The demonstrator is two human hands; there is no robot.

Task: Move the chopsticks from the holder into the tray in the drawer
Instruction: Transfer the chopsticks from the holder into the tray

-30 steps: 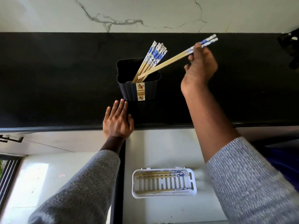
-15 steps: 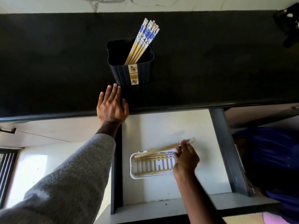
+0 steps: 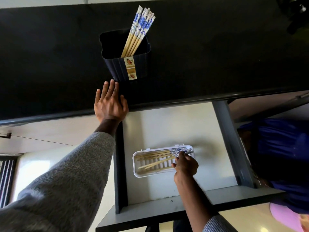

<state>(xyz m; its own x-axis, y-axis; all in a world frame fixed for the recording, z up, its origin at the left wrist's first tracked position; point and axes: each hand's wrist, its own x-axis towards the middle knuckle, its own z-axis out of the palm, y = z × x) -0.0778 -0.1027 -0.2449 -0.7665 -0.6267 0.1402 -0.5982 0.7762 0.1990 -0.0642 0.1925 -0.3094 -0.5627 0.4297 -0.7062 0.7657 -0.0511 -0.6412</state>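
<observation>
A dark ribbed holder [image 3: 119,68] stands on the black counter with several wooden chopsticks [image 3: 136,36], blue-and-white patterned at the top, leaning to its right. Below, a white slotted tray [image 3: 151,174] lies in the open drawer with several chopsticks in it. My right hand [image 3: 185,164] is at the tray's right end, fingers closed on a pair of chopsticks [image 3: 158,162] that slants across the tray. My left hand [image 3: 109,104] rests flat on the counter edge just in front of the holder, fingers apart.
The drawer [image 3: 167,124] has a white floor, grey side walls and a grey front panel [image 3: 184,203]. A blue cloth [image 3: 280,153] fills the space to its right. A dark object [image 3: 296,12] sits at the counter's far right corner.
My right hand carried a pair of chopsticks from above the holder down into the drawer; the pair now lies slanted in the tray. My left hand stayed on the counter edge.
</observation>
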